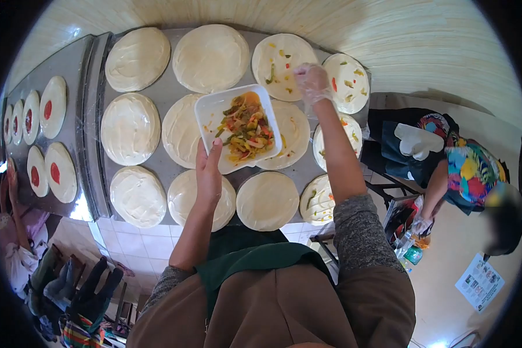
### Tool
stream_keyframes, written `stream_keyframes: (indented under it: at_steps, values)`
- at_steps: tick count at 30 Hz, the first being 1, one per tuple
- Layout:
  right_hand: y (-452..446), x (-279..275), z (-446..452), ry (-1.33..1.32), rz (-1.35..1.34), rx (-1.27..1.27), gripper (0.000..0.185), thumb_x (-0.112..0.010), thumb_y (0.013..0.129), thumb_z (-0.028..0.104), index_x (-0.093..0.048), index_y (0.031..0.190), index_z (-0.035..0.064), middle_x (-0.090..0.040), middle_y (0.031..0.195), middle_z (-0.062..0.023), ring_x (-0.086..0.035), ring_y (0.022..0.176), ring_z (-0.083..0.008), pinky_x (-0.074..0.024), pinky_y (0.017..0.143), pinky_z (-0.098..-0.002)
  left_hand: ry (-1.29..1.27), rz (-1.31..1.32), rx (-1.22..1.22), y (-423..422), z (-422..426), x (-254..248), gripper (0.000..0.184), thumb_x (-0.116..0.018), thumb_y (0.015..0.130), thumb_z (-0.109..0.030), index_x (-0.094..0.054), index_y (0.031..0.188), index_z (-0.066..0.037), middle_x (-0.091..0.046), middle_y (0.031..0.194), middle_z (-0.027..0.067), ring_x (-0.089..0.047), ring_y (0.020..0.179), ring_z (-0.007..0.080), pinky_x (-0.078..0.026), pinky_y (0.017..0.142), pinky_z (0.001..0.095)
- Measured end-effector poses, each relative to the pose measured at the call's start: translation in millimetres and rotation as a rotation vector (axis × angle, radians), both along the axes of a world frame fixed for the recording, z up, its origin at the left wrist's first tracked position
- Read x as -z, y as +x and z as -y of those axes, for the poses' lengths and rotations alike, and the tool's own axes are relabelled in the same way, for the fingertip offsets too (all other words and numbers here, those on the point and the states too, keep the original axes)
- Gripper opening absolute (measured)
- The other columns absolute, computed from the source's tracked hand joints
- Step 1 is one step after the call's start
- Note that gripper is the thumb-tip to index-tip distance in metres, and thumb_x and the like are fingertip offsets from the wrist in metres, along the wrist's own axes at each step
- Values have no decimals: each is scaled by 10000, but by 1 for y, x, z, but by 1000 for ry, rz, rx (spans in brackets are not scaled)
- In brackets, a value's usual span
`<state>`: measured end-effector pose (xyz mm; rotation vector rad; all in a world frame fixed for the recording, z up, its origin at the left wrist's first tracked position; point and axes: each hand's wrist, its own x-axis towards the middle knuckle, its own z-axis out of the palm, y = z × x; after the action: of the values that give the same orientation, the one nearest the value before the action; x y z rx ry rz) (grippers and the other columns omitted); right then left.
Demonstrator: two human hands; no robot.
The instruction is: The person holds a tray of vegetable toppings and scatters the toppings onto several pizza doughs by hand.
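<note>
My left hand [209, 174] grips the near edge of a white plastic tray [209, 110], its thumb over the rim. Chopped mixed vegetables [250, 130], red, green and yellow, lie mostly toward the tray's right side. My right hand [312, 84], in a clear plastic glove, has its fingers closed together; what they hold is hidden. It hovers between a dough round [272, 58] with a few vegetable pieces and another topped dough round [346, 81]. Under the tray, a cream-coated dough round [180, 130] is partly covered.
Several cream-coated dough rounds [130, 129] cover the grey table [162, 37]. On a second table [78, 64] at left lie dough rounds with red sauce [53, 107], near another person's arm [14, 200]. A person in a colourful shirt [475, 171] works at right.
</note>
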<state>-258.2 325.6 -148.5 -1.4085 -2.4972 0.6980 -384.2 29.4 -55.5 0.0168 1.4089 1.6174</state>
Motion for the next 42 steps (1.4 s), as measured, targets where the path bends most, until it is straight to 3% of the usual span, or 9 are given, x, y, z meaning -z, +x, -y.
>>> stream_keyframes:
  at_steps: [2, 4, 7, 13, 19, 25, 29, 35, 42]
  values:
    - [-8, -46, 21, -29, -156, 53, 154, -617, 762, 183, -709, 823, 76, -682, 799, -144, -661, 729, -303, -519, 710, -369, 10, 0, -1, 0, 2, 3, 545, -567, 910, -347, -427, 1324, -20, -504, 1241, 81, -421, 1160, 180, -270, 1022, 322]
    - [-13, -98, 49, -343, -228, 93, 164, -643, 764, 86, -692, 915, 49, -689, 832, -105, -665, 756, -207, -511, 703, -308, 27, 3, 12, 0, 2, 5, 534, -560, 917, -344, -429, 1323, -22, -509, 1232, 79, -427, 1149, 175, -275, 1018, 316]
    - [-14, -133, 87, -296, -249, -281, 154, -622, 767, 39, -685, 907, 52, -681, 853, -91, -658, 776, -222, -510, 718, -320, 21, -21, 22, 3, -1, -4, 524, -544, 926, -350, -432, 1322, -25, -518, 1221, 78, -435, 1143, 172, -288, 1011, 312]
    - [-25, -141, 131, 257, -102, -574, 78, -586, 774, 95, -651, 808, 70, -611, 785, -101, -607, 759, -294, -504, 687, -379, 113, -71, 45, 10, -7, -17, 376, -468, 984, -302, -450, 1234, -21, -551, 1146, 76, -493, 1065, 121, -376, 945, 280]
    - [-19, -131, 128, 148, 18, -598, 185, -654, 742, 58, -666, 923, 98, -648, 869, -59, -621, 794, -216, -506, 704, -337, 82, -140, 110, 8, -2, -11, 360, -465, 985, -314, -456, 1200, -25, -553, 1119, 70, -487, 1055, 114, -377, 940, 279]
    - [-10, -148, 105, -908, -551, 25, 234, -670, 816, 125, -665, 1009, -7, -690, 941, -105, -665, 818, -182, -520, 712, -273, 106, -41, 50, 2, -9, -11, 374, -469, 984, -304, -447, 1224, -19, -551, 1133, 72, -494, 1063, 119, -382, 943, 281]
    - [-2, -131, 67, -1037, -839, 340, 271, -689, 831, 123, -640, 1052, -27, -679, 942, -81, -630, 827, -125, -504, 739, -228, 105, -27, 40, -6, -11, -3, 435, -495, 967, -314, -433, 1280, -18, -540, 1176, 74, -483, 1092, 132, -356, 964, 282]
    - [20, -2, -60, -475, -509, 294, 224, -687, 779, 139, -692, 974, 30, -701, 891, -78, -658, 780, -137, -520, 688, -259, 41, -34, 3, -20, -5, 5, 511, -526, 939, -352, -445, 1311, -11, -516, 1219, 68, -433, 1156, 164, -278, 1025, 313]
    - [-2, 29, -81, 35, -33, 96, 193, -653, 713, 171, -719, 888, 127, -688, 819, -115, -658, 786, -274, -512, 738, -369, 1, -50, 11, -28, -1, 5, 510, -529, 934, -352, -449, 1308, -13, -505, 1201, 57, -409, 1139, 160, -251, 1025, 311]
